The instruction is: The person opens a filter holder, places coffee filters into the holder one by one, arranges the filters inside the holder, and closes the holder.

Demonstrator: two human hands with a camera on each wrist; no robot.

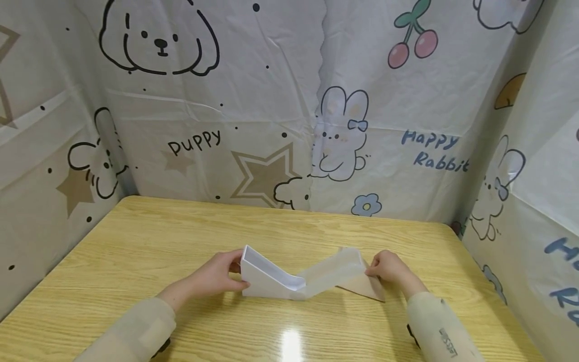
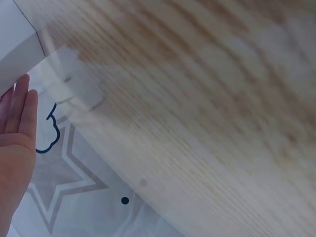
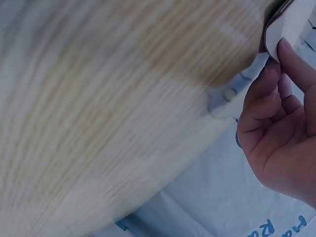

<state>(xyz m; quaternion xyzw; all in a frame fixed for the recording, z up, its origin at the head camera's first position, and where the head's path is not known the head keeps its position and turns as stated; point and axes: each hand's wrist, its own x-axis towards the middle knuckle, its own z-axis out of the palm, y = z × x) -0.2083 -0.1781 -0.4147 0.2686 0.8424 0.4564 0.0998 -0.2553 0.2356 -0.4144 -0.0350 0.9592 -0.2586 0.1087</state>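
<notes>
Two bare hands meet my eye below the centre of the head feed, which I read as a clock face. Near seven o'clock the left hand (image 1: 219, 271) is clamped on the tall end of a white, wedge-shaped, open-topped trough (image 1: 267, 284), thumb on its near side; the trough lies between six and seven, its top sloping down toward three. By that low end begins a pale, translucent flat strip (image 1: 327, 274), which slants up past five and covers part of a flat, tan, pointed sheet (image 1: 368, 286), so I cannot make out the sheet's whole outline. Between four and five the right hand (image 1: 391, 266) has thumb and fingers together, pinching the sheet's edge. Pale sleeves (image 1: 441, 327) cross the near corners, hiding wood from me. Under it all is a yellow wood-grain table (image 1: 190, 218) with rounded far corners and a bright glare spot at six. Beyond, creased white printed cloth (image 1: 280, 105) hangs round three sides: a dog's face between ten and eleven, pink cherries between one and two, "Happy Rabbit" lettering between two and three, a brown star just left of the hub.
</notes>
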